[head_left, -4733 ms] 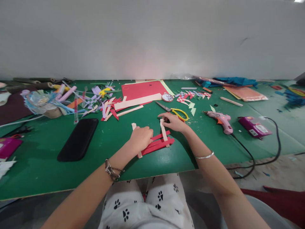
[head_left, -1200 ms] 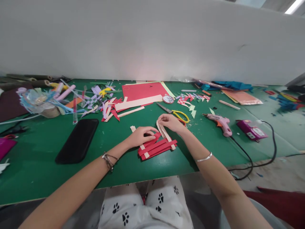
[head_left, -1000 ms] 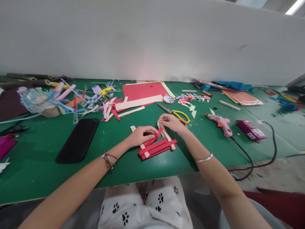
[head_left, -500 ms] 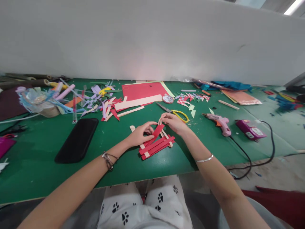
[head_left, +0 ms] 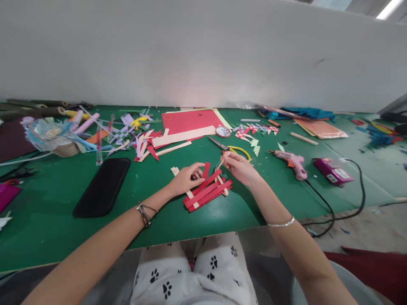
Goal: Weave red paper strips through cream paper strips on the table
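Observation:
In front of me on the table lies a loose weave of red paper strips (head_left: 208, 197) crossed with pale cream strips. My left hand (head_left: 186, 180) is curled at its left side, with the thumb pressed on a red strip and the other fingertips partly hidden behind the paper. My right hand (head_left: 240, 167) pinches the raised end of a pale paper strip (head_left: 219, 164) above the weave's far right side. One pale strip end (head_left: 174, 170) sticks out past my left fingers. Just beyond my right hand, yellow-handled scissors (head_left: 239, 151) lie on the table.
A black phone (head_left: 102, 186) lies to the left. Farther back are a red paper sheet (head_left: 187, 120), coloured scraps (head_left: 122, 133) and a round tin (head_left: 223, 131). At right are a pink glue gun (head_left: 294, 164), a purple box (head_left: 332, 170) and a looping black cable (head_left: 324, 207).
My right hand has moved slightly right and toward me, drawing the pale strip end away from the red strip. My left hand has barely shifted; another red strip end now shows beside its fingers.

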### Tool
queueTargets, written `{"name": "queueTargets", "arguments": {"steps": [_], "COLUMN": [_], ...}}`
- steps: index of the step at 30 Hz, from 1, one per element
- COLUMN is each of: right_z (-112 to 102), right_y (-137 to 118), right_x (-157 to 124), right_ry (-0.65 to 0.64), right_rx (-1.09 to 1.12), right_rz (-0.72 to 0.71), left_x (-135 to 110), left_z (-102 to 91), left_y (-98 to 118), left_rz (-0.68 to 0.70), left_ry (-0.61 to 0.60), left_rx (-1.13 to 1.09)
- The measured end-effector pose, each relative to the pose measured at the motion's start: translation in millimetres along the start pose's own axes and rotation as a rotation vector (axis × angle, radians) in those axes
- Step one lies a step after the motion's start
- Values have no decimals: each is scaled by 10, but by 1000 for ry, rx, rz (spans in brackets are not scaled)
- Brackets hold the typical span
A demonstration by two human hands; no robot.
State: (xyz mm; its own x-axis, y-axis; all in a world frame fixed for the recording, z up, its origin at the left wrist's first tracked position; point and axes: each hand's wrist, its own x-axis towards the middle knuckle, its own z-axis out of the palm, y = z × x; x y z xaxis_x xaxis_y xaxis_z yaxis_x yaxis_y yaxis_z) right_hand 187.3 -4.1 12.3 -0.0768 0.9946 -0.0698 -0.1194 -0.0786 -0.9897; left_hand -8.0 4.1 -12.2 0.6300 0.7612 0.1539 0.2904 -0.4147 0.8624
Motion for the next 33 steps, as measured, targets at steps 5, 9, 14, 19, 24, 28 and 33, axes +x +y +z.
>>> {"name": "queueTargets", "arguments": {"steps": [5,9,14,19,24,28,33], "right_z": [26,55,61,23,1,7,4], "right_y": [-10,2,15,-5,-44,-42,-24], "right_x": [-12,16,4,-28,-67,-70,-54], "right_ry": [17,43,19,32,90,165,188], "right_rx": [8,-6,-154,-175,-69,-68,-133], "right_rz": [-5,-6,-39,-63,-22,21,16], "left_x": [8,-6,-10,-7,-15,-21,-27], "left_z": [4,2,-3,-8,-8,-2,-3], "left_y": [7,18,26,48,64,78,77], "left_rz": [15,29,38,55,46,31,25], "left_ry": [1,8,22,36,44,45,44], "left_rx": [34,32,34,109,108,123,119]}}
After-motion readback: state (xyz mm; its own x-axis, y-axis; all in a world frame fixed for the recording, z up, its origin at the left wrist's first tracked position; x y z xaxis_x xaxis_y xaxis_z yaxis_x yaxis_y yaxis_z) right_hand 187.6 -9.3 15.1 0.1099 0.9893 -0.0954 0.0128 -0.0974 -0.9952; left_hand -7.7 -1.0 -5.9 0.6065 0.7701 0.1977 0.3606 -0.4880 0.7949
